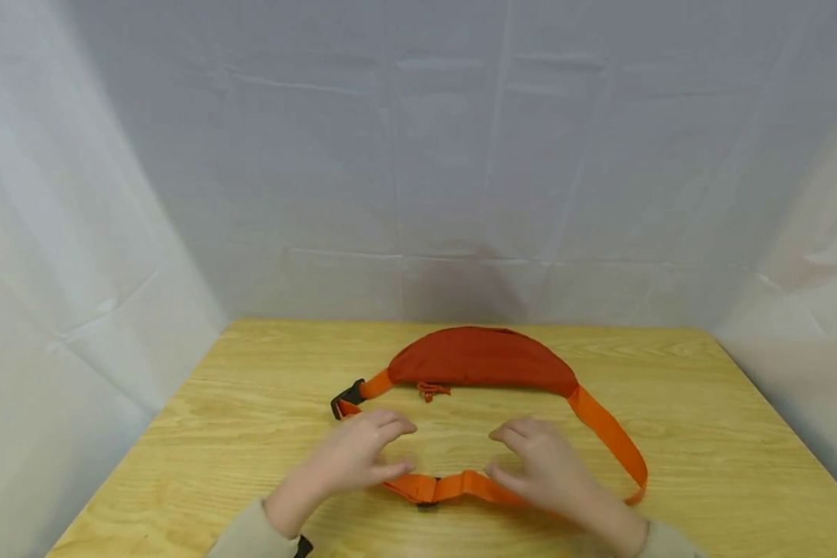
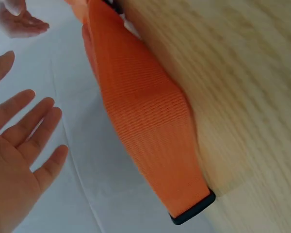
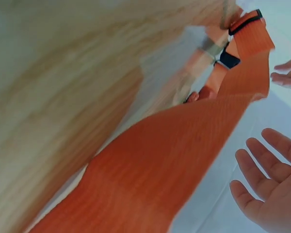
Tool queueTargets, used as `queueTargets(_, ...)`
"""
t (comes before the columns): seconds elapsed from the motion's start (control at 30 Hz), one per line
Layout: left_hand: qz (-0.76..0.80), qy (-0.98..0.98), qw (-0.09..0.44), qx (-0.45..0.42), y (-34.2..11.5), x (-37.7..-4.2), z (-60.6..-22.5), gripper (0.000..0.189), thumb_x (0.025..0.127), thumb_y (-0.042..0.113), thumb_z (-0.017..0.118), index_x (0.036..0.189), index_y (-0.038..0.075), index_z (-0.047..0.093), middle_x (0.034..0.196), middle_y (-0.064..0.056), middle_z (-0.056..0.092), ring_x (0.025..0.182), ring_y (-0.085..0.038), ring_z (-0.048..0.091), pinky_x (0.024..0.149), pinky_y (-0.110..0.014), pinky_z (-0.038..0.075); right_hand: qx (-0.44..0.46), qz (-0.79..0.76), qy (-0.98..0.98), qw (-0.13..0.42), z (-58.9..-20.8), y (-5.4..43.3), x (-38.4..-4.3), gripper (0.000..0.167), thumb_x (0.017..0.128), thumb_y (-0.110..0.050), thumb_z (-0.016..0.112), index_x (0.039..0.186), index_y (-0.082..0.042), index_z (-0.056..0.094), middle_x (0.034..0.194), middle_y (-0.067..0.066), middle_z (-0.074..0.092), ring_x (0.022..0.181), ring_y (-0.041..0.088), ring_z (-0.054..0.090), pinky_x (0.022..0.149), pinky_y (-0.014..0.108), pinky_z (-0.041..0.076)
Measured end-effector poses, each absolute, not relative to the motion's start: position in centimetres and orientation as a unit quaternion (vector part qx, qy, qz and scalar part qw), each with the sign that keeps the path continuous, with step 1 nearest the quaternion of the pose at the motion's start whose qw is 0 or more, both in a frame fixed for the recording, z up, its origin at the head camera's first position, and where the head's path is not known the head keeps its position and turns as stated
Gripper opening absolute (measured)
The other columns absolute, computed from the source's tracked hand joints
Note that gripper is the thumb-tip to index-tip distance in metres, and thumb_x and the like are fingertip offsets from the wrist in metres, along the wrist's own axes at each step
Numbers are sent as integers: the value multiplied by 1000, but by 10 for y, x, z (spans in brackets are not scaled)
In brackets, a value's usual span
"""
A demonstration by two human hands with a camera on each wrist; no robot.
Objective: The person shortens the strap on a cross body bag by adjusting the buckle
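As our left hand (image 1: 363, 451) and right hand (image 1: 549, 469) hover, loosely spread fingers (image 3: 254, 171) holding nothing, the bag (image 1: 484, 358) lies beyond them on the worktop (image 1: 725, 449). It stretches crosswise, its strap (image 1: 610, 432) similarly near both hands.

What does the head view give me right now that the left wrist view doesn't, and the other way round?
Head only: the dark red pouch and the small cord pull beside it.

Left wrist only: the palm side of the left hand.

Both: the orange strap, the right hand, the wooden table and pale sheeting.
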State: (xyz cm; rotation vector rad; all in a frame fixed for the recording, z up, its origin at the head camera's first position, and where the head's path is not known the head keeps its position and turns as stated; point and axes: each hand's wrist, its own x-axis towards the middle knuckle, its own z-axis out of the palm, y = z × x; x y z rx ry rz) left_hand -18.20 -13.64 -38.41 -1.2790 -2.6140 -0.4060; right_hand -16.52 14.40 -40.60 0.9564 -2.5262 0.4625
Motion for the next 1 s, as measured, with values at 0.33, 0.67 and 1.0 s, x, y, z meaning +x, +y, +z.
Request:
queueTargets(0.33, -96, -860, 57, -498, -132, -183, -395, 39, 80, 35, 64, 107, 7, 62, 104, 0, 59, 97, -13, 53, 87, -28, 41, 383, 159, -902, 121, -405, 132, -161, 41, 75, -43, 66, 100, -10, 64, 94, -3, 61, 89, 14, 54, 79, 37, 43)
queueTargets(0.67, -54, -868, -14, -493, -131, -181, -400, 45, 76, 38, 68, 109, 9, 62, 101, 4, 59, 92, -7, 53, 80, -23, 42, 417, 117, -900, 57, -414, 126, -160, 39, 75, -39, 66, 102, -10, 64, 95, -3, 60, 90, 14, 55, 79, 37, 44)
queueTargets(1.0, -57, -887, -91, -449, -134, -181, -402, 30, 72, 26, 72, 99, 13, 65, 89, 9, 58, 79, -1, 53, 68, -20, 44, 433, 105, -895, 27, -420, 127, -161, 36, 77, -35, 64, 103, -10, 63, 94, -3, 60, 88, 13, 55, 77, 36, 44)
